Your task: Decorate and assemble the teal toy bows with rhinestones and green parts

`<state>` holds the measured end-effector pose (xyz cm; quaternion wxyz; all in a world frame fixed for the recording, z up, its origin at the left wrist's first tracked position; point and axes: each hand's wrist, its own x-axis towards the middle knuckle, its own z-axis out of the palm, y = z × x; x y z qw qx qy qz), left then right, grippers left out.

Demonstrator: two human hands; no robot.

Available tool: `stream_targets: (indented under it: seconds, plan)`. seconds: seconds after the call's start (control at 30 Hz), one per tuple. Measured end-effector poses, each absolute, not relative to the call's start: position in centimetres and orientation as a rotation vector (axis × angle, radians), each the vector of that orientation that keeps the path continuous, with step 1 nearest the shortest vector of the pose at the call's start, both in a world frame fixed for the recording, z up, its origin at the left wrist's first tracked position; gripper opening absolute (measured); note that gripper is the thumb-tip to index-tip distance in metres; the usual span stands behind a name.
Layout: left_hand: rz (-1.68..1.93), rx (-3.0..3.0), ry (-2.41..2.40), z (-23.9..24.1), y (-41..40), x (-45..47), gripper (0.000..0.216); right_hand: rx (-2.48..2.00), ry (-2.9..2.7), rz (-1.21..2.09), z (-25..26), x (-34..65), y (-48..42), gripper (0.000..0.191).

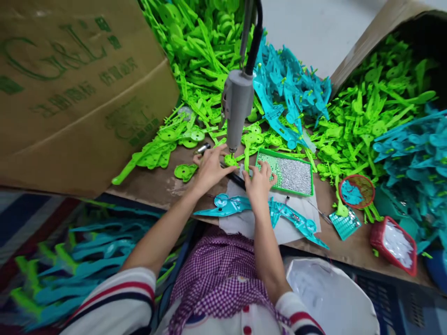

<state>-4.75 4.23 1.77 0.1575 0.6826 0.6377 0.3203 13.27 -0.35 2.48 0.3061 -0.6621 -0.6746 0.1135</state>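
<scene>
A grey electric screwdriver [237, 100] hangs upright in front of me, its bit pointing down at a small lime-green plastic part [230, 160]. My left hand [210, 171] has its fingers and thumb closed around that part, just left of the bit. To the right, my right hand [259, 184] is curled, its thumb and index finger on the lower end of a long lime-green plastic piece [247, 157]. Its other fingers lie by a green tray [312, 179] of small silver screws. Below my hands lies a long turquoise plastic piece [293, 217]. A black rod [237, 180] runs between the hands.
A big cardboard box [80, 93] stands at left. Lime-green parts [199, 51] and turquoise parts [289, 83] are heaped at the back and right. On the right stand a red mesh basket [368, 190] and a red tub [380, 242]. Another lime-green part [185, 172] lies left.
</scene>
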Motion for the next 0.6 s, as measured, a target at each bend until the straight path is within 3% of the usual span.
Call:
stream_targets:
  seconds: [0.23,0.43,0.6]
  plan:
    - [0.746,2.066,1.779,1.5,5.8,-3.3,0.054,-1.913,-1.845,0.284,1.1,11.7,2.5,0.024]
    - [0.732,2.084,1.670,0.3,5.5,-4.0,0.066,-1.892,-1.793,0.275,3.4,13.1,1.3,0.022]
    - [0.659,2.146,1.597,-0.4,6.3,-3.6,0.061,-1.842,-1.652,0.354,5.4,17.0,-2.9,0.028]
